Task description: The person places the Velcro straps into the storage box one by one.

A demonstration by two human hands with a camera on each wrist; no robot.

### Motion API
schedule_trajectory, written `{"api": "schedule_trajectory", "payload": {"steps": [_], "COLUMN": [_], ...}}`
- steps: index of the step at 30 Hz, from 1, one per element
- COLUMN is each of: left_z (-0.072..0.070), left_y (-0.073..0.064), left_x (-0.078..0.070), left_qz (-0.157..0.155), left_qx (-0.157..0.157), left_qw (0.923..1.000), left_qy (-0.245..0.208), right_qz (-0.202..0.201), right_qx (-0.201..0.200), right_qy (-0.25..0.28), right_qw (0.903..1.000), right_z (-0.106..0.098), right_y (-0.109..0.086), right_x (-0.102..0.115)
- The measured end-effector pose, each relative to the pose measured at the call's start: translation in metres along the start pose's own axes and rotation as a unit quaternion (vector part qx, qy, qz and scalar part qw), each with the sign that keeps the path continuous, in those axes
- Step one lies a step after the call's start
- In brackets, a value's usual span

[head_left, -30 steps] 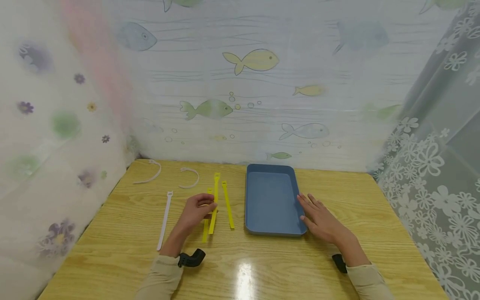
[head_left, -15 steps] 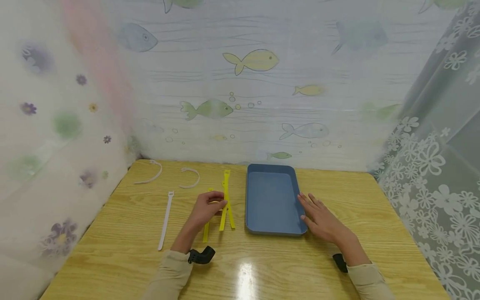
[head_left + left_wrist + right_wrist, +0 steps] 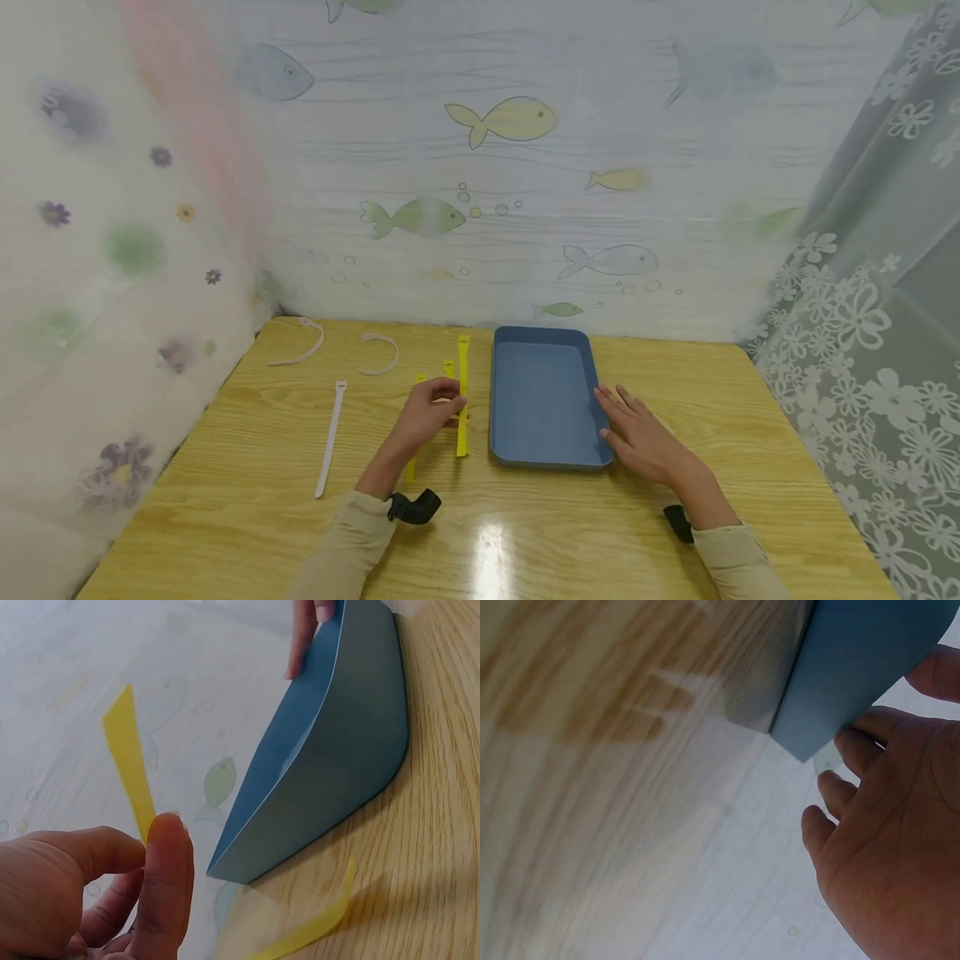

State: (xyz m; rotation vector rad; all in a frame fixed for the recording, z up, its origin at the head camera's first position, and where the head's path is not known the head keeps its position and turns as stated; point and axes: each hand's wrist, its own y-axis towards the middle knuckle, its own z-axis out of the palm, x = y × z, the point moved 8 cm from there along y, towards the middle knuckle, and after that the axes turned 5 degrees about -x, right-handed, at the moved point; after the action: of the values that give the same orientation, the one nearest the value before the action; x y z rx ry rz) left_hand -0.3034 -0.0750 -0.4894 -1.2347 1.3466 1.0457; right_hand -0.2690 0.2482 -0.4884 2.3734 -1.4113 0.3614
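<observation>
My left hand (image 3: pixel 429 410) pinches a flat yellow cable tie (image 3: pixel 462 362) between thumb and fingers, just left of the blue tray (image 3: pixel 546 404). The tie stands lengthwise, its slotted head toward the wall; in the left wrist view its free part (image 3: pixel 129 765) juts up past the fingertips. Two more yellow ties lie on the table below that hand: one tie (image 3: pixel 448 366) mostly hidden behind it, another tie (image 3: pixel 411 472) partly covered by it. My right hand (image 3: pixel 647 442) rests with extended fingers on the tray's right rim; the right wrist view has its fingers (image 3: pixel 859 754) against the tray's outer wall.
A straight white cable tie (image 3: pixel 330 442) lies left of my left hand. Two curled white ties, one tie (image 3: pixel 318 343) at the back left corner and another tie (image 3: pixel 395 354) beside it, lie farther back. A fish-patterned curtain (image 3: pixel 517 208) hangs behind the wooden table (image 3: pixel 585 542).
My left hand has moved right with the yellow cable tie, from over the left yellow tie, across the other one, to close by the tray. The right hand and tray have stayed put.
</observation>
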Motion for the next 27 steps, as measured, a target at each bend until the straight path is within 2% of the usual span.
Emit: {"api": "schedule_trajectory", "payload": {"steps": [13, 27], "left_z": [0.020, 0.046], "left_y": [0.009, 0.014], "left_x": [-0.010, -0.025], "left_qz": [-0.003, 0.021], "left_qx": [0.018, 0.046], "left_qw": [0.9998, 0.9987], "left_qy": [-0.005, 0.004], "right_qz": [-0.004, 0.005], "right_qx": [0.000, 0.001], "right_qy": [-0.002, -0.005], "right_qw": [1.0000, 1.0000], "right_z": [-0.002, -0.005], "right_y": [0.000, -0.001], "right_x": [0.004, 0.004]}}
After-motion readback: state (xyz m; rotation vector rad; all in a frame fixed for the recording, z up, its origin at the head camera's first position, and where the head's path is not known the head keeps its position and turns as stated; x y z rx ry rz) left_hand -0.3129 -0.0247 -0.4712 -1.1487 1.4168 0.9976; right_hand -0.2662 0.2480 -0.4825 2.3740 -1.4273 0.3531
